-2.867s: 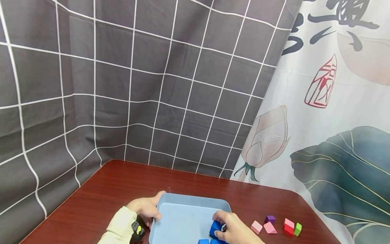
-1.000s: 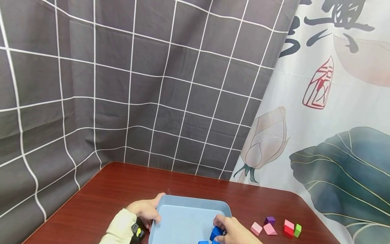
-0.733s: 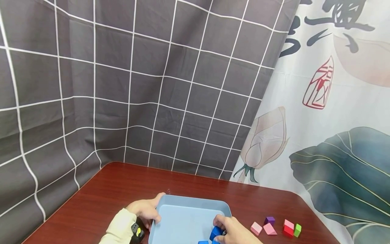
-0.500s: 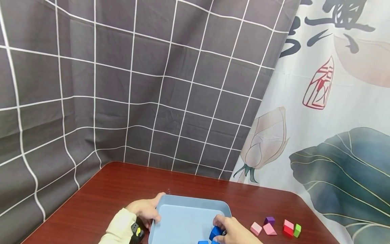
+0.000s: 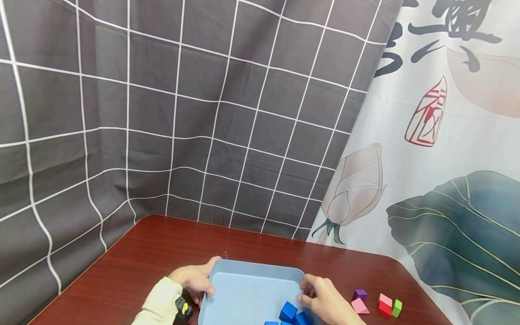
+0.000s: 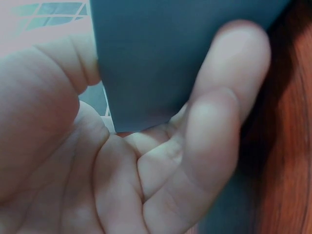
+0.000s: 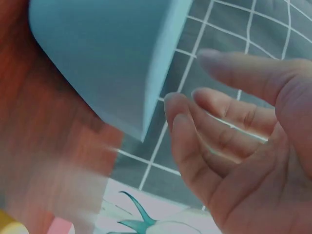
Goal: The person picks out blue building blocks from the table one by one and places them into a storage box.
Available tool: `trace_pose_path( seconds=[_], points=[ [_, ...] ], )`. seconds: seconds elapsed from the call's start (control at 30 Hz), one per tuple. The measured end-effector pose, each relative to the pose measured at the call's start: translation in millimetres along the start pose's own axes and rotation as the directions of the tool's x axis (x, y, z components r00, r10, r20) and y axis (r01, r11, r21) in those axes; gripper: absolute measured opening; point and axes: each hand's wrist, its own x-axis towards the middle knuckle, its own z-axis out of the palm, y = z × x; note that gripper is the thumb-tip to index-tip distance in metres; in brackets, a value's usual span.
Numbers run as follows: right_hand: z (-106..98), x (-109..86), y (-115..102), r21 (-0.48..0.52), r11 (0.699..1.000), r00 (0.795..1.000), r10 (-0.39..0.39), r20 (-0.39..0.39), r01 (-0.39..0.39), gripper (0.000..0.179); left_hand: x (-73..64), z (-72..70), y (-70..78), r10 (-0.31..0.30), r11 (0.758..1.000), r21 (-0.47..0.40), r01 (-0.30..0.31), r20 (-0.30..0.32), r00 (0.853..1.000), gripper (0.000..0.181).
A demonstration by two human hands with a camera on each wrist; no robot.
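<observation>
At ten o'clock on the blue tray (image 5: 243, 293), the rim is grasped by the left hand (image 5: 195, 279). At four o'clock inside, the nearest blue block (image 5: 288, 311) has just been let go beside other blue blocks (image 5: 301, 318); its placing seems finished. At three o'clock, the right hand's (image 5: 327, 299) grip is released, with a purple block (image 5: 359, 294) beyond.

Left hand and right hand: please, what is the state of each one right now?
Left hand: holding the light-blue tray by its left side.
Right hand: open, fingers loosely bent, holding nothing, by the tray's right side.
</observation>
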Motion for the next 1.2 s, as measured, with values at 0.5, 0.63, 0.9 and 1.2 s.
trace_pose_path(
  seconds=[0.5,0.63,0.9,1.2],
  points=[
    [-43,-22.4,32,-0.071,0.972,0.974,0.220,-0.044,-0.223,0.017,-1.2,-0.3,-1.2,0.001,1.000,0.014,-0.001,-0.007,1.000,0.090],
    [-50,-25.6,41,-0.101,0.968,0.973,0.223,-0.059,-0.228,0.011,-0.6,-0.9,-2.9,-0.004,1.000,0.014,0.004,-0.008,1.000,0.090],
    [-56,-35.6,51,-0.086,0.961,0.965,0.262,-0.023,-0.263,0.007,-1.2,-0.3,-2.0,-0.003,1.000,0.005,0.003,-0.013,1.000,0.090],
    [-69,-53.5,71,-0.025,0.973,0.962,0.229,0.148,-0.228,0.007,-1.1,-0.5,-0.3,-0.005,1.000,0.012,0.006,-0.011,1.000,0.091]
  ],
)
